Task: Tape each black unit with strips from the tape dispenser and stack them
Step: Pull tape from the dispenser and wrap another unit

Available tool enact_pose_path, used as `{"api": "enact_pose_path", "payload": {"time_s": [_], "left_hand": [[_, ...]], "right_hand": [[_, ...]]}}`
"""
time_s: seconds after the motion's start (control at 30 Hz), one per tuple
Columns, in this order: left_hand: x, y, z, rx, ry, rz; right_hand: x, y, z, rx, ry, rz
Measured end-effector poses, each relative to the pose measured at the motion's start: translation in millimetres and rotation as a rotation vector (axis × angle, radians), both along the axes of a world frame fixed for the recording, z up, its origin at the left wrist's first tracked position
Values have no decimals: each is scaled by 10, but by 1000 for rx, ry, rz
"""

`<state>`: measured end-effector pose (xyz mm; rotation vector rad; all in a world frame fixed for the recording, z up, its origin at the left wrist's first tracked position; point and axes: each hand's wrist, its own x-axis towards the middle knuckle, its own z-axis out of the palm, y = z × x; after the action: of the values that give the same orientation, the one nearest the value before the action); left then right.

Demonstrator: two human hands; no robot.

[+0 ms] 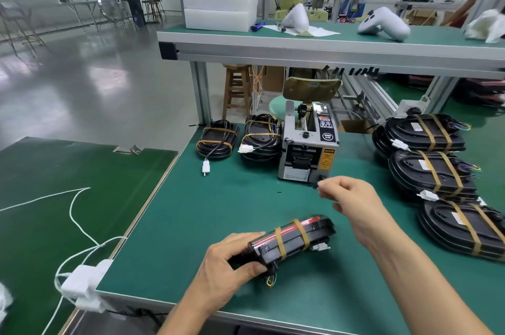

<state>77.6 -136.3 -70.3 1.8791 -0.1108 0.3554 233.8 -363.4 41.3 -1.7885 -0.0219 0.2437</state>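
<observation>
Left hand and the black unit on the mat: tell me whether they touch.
Touching. The head view shows the left hand gripping the black unit's near end, thumb and fingers curled around it.

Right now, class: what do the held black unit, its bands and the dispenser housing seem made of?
Black unit: probably hard plastic, its glossy edge catching light. Its bands: tan, matte, flat strips, likely paper-type tape. Tape dispenser: grey housing, painted metal or plastic, uncertain.
</observation>
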Motion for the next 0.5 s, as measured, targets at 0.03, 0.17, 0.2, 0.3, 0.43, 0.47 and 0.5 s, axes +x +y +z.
{"api": "enact_pose_path", "payload": {"time_s": [0.03, 0.17, 0.2, 0.3, 0.43, 0.47, 0.5], "left_hand": [[3, -2, -1, -2, 3, 2], [-4, -7, 6, -7, -10, 10], [-7, -12, 13, -7, -12, 11], [-19, -29, 39, -24, -6, 17], [-27, -51, 55, -30, -1, 20], [-27, -48, 58, -26, 4, 21], [-27, -43, 59, -19, 9, 21]], "right_hand": [[-154, -98, 12, 17, -18, 12], [-556, -277, -112, 175, 36, 16], [-603, -275, -159, 205, 43, 10], [-673, -231, -256, 261, 49, -20], [-718, -148, -330, 320, 51, -52], [-723, -135, -346, 324, 47, -55], [-726, -127, -361, 328, 42, -61]]}}
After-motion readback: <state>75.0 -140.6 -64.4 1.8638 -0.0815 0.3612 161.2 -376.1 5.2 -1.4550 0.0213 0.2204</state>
